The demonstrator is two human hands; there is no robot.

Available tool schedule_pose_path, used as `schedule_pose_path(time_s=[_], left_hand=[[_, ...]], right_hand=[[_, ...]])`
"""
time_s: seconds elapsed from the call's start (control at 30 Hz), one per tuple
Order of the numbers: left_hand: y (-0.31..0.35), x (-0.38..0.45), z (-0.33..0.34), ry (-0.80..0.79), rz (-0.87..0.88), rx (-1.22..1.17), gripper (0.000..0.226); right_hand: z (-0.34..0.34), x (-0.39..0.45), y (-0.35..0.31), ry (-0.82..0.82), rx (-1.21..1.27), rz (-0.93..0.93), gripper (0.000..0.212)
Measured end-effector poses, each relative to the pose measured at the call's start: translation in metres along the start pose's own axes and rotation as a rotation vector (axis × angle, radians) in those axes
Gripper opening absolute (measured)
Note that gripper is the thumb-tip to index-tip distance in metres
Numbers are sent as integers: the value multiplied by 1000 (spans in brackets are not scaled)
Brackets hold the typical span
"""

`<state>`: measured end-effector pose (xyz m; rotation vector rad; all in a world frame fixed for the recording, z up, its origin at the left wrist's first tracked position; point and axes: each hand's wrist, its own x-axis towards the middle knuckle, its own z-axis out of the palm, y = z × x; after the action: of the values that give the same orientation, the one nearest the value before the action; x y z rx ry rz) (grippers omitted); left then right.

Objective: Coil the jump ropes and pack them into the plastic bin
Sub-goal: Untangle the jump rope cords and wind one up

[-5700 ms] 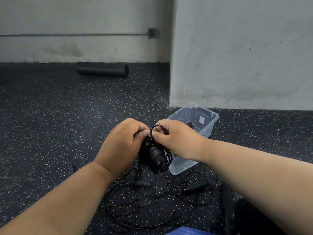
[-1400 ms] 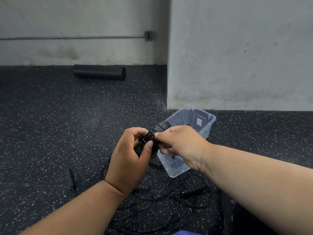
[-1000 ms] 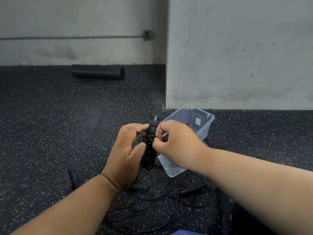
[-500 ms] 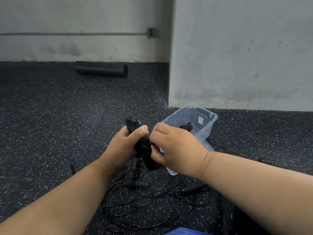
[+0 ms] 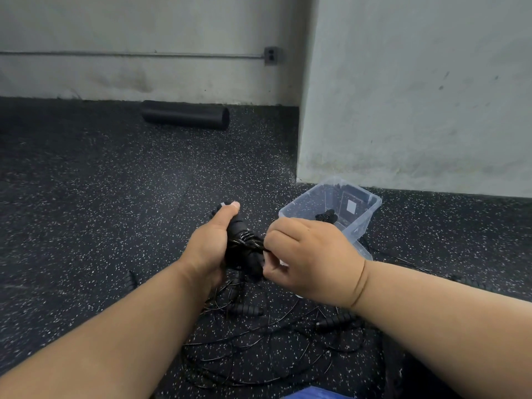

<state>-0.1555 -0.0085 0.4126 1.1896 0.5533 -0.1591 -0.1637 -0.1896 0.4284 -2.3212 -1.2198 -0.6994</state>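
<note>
My left hand (image 5: 208, 249) grips the black handles of a coiled jump rope (image 5: 243, 244), thumb on top. Thin black cord is wound round the handles. My right hand (image 5: 311, 260) pinches that cord at the bundle's right side. Just behind my right hand stands the clear plastic bin (image 5: 359, 223) on the floor, with a black rope bundle (image 5: 326, 216) inside it. Below my hands a tangle of loose jump ropes (image 5: 273, 341) with black ribbed handles lies spread on the floor.
A black foam roller (image 5: 185, 115) lies by the back wall. A grey wall corner (image 5: 305, 139) juts out right behind the bin. Another ribbed handle (image 5: 131, 279) lies on the speckled rubber floor at my left forearm. Something blue (image 5: 311, 394) shows at the bottom edge.
I turned the bundle in my left hand so the handles point away from me, and my right hand went on winding the cord round them. The bin stayed put.
</note>
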Motion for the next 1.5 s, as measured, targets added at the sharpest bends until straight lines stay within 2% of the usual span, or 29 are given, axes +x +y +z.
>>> schedule_pose_path(time_s=[0.03,0.13,0.2,0.4,0.5,0.6,0.7,0.8,0.97,1.07,1.13,1.2,1.3,1.33,1.43,1.5], left_hand=[[2,0,-2,-3,14,26,35],[6,-1,-3,-38,93,89,30],[4,-2,-3,-62,130,136,28],[-3,-2,-1,-28,151,265,45],[-3,1,-1,-5,117,255,56],[-3,7,-4,-10,54,272,71],[-9,8,-1,-75,-25,252,91],[-13,8,2,-119,-77,204,85],[-15,5,2,-172,-132,179,78],[-13,6,3,-193,-159,152,82],[-10,6,4,-194,-164,126,74],[-8,7,5,-169,-150,104,57],[-6,10,5,-97,-151,53,49],[-5,10,5,-84,-147,35,48],[-4,11,5,-46,-144,7,50],[-2,9,5,-32,-155,2,60]], right_hand=[[-1,1,-1,-28,35,71,13],[-5,6,0,-115,220,456,12],[-4,8,4,-188,366,598,15],[3,6,1,-336,626,672,18],[0,7,1,-306,745,711,20],[-9,12,-2,-255,754,626,21],[-14,14,1,-181,929,764,20],[-15,16,10,-234,938,936,27],[-11,14,18,-329,900,937,17],[-8,10,20,-324,894,942,13],[-5,6,22,-291,879,986,10],[-1,3,25,-276,893,1069,18],[8,-5,26,-358,905,1133,52],[11,-8,25,-392,903,1125,56],[20,-15,25,-432,886,1098,46],[23,-17,26,-431,878,1071,41]])
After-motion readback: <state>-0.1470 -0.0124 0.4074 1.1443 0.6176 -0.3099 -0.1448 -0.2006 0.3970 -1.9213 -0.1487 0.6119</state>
